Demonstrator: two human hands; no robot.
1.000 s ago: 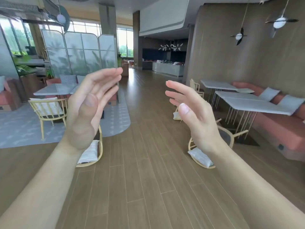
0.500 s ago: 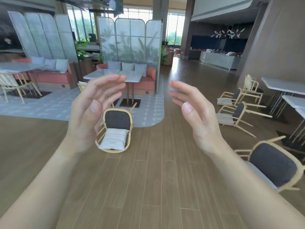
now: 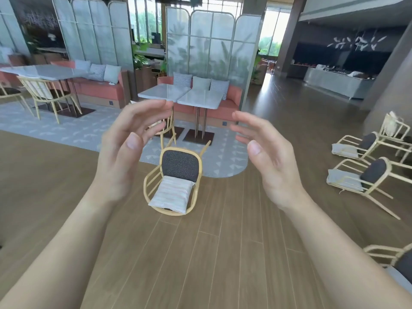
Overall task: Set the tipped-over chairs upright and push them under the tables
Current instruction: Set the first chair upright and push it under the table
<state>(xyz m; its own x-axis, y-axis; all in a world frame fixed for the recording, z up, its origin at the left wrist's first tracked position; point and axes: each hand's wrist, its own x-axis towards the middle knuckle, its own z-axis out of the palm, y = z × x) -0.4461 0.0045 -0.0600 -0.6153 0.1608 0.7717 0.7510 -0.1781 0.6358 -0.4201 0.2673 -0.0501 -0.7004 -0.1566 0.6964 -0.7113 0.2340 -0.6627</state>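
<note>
A tipped-over wooden chair (image 3: 176, 181) with a dark seat pad and a pale cushion lies on its back on the wood floor, straight ahead between my hands. Behind it stands a pair of white tables (image 3: 185, 97) on the grey rug. My left hand (image 3: 127, 150) and my right hand (image 3: 267, 157) are raised in front of me, palms facing each other, fingers apart, holding nothing and well short of the chair. Two more tipped chairs (image 3: 365, 175) (image 3: 361, 144) lie on the floor at the right, and a third (image 3: 396, 262) shows at the lower right edge.
An upright chair (image 3: 165, 128) stands at the white tables, partly hidden by my left hand. A coral sofa (image 3: 223, 103) with pillows backs onto glass screens. Another table (image 3: 46, 72) with upright chairs (image 3: 44, 94) stands at the far left. A counter (image 3: 341, 83) stands far right.
My view has swung left and closer: the tipped chair now lies centred between my hands, and the white tables are nearer. Both hands stay raised and apart.
</note>
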